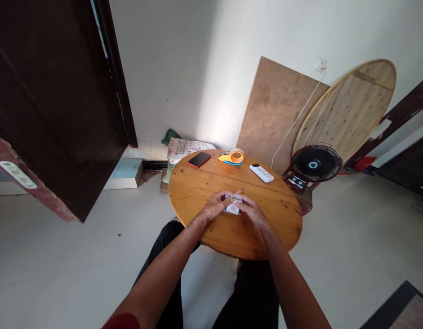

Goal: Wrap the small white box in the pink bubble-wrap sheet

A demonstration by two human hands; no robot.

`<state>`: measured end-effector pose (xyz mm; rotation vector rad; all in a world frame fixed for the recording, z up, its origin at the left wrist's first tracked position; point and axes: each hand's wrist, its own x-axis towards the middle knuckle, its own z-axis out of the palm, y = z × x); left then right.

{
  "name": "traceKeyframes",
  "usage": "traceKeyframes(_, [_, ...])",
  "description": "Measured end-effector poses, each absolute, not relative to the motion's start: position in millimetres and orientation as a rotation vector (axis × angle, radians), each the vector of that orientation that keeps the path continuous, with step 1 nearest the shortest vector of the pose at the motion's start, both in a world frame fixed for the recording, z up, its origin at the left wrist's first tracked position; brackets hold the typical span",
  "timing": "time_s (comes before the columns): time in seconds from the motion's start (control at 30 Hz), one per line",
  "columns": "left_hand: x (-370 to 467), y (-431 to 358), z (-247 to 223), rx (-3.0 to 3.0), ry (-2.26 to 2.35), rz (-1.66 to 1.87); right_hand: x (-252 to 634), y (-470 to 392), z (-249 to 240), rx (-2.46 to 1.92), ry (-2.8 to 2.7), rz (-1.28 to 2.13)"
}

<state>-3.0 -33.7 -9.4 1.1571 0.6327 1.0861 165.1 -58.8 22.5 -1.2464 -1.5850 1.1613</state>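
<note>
Just above the middle of the round wooden table (187, 192), a small white packet with a pinkish-red print (232, 208) is between my two hands. My left hand (216, 204) grips its left side, fingers curled round it and the thumb on the near face. On the opposite side my right hand (252, 210) holds it the same way. A thin pale strip (238, 192) sticks up at the packet's far edge. Whether the packet is a box or a soft pack, I cannot tell.
Along the table's far side lie a phone with a red edge (199, 159), an orange tape dispenser (232, 157) and a white oblong device (261, 173). A black fan (314, 163) stands off to the right. Boards (276, 105) lean on the wall; a dark door (53, 91) is at left.
</note>
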Motion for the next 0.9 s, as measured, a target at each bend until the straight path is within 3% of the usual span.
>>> traceKeyframes(0.4, [1, -30, -15, 1.119, 0.727, 1.105, 158, -58, -2, -1.217, -1.464, 1.049])
traceKeyframes(0.9, [-1, -37, -8, 1.123, 0.714, 1.132, 154, -65, -5, -1.212, -1.725, 0.603])
